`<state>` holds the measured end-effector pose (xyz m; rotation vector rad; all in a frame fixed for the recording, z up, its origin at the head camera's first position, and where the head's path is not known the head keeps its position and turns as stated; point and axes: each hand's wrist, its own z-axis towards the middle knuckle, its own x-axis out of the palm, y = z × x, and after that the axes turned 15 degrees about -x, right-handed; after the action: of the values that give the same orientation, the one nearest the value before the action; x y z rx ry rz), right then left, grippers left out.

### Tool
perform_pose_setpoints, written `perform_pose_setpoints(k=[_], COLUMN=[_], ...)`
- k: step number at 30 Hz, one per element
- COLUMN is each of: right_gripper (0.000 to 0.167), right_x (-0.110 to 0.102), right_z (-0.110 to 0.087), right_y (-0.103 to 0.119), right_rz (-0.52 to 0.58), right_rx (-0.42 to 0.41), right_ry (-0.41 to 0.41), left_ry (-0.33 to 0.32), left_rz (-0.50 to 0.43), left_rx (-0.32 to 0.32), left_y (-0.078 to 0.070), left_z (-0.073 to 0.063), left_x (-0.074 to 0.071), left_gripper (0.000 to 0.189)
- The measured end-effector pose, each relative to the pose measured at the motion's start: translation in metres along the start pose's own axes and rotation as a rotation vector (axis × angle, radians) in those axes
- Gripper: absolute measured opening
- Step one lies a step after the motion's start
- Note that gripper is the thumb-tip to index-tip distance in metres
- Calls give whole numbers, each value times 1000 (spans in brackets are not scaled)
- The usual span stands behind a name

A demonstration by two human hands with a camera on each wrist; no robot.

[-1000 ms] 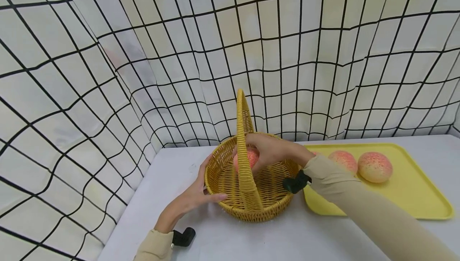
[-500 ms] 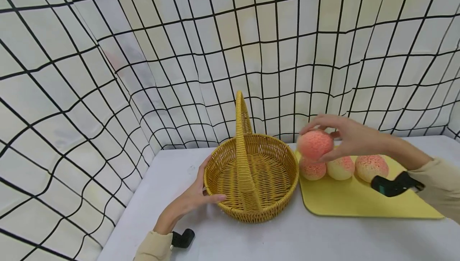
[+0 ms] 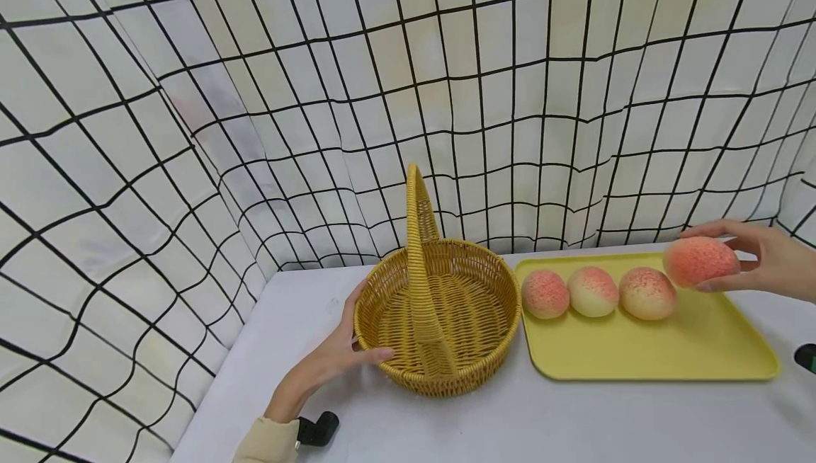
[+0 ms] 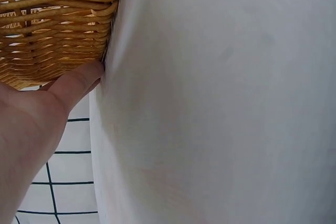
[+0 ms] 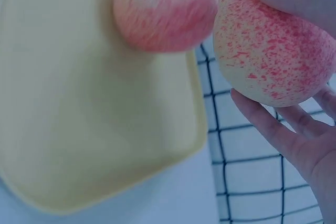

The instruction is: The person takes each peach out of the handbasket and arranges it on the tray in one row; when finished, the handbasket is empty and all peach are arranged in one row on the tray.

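My right hand (image 3: 765, 258) grips a pink peach (image 3: 701, 262) over the right back part of the yellow tray (image 3: 663, 357). In the right wrist view, fingers and thumb wrap the speckled peach (image 5: 268, 45) from opposite sides. Three more peaches sit in a row on the tray: a pink one (image 3: 545, 294), a paler one (image 3: 593, 292) and a speckled one (image 3: 649, 294). To their left stands the wicker basket (image 3: 478, 307) with its tall handle (image 3: 417, 250). My left hand (image 3: 334, 353) holds its left side, thumb at the rim, other fingers against the outer wall.
A white cloth (image 3: 433, 427) covers the table. Behind and to the left rises a black grid net (image 3: 484, 123) before white fabric. The tray's left edge lies close beside the basket.
My right hand came out of the basket with a peach and moved right, across the row, to the tray's far right. The left hand stays at the basket.
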<state>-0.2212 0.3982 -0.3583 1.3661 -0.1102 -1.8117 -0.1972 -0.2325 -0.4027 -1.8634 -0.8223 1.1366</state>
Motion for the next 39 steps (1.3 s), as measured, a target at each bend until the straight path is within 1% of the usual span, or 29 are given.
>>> perform_pose_setpoints(k=[6,10,13,17,20,24,27,32,35,39], right_gripper=[68,67,67,72,74,73,73,72,73,71], right_x=[6,13,18,21,21,20,21,21,20,20], right_z=[-18,-24,-27,-25,-21,-19,-19,-17,-17,-17], right_y=[-26,-39,-43,-42,-34,-27,-26,-21,-19,-18], right_rz=[-12,-28,-53,-94,-119,-141,-149,-134,-141,-144], right_rx=[31,29,26,45,52,31,18,36,62,59], right_ry=[3,53,86,136,176,165,152,171,172,165], left_ry=[0,-1,-5,-5,-2,2,0,-8,-15,-12], left_rz=[-1,-3,-3,-6,-10,-14,-14,-10,-2,3], left_rx=[3,-2,-13,-12,-8,-8,-6,-7,-9,-12], left_y=[1,1,2,2,2,2,2,2,2,1], left_z=[-2,-2,-2,-2,-2,-2,-2,-3,-2,-2], left_x=[0,-1,0,0,0,0,0,0,-1,-1], left_gripper=[129,128,127,126,126,125,125,126,126,127])
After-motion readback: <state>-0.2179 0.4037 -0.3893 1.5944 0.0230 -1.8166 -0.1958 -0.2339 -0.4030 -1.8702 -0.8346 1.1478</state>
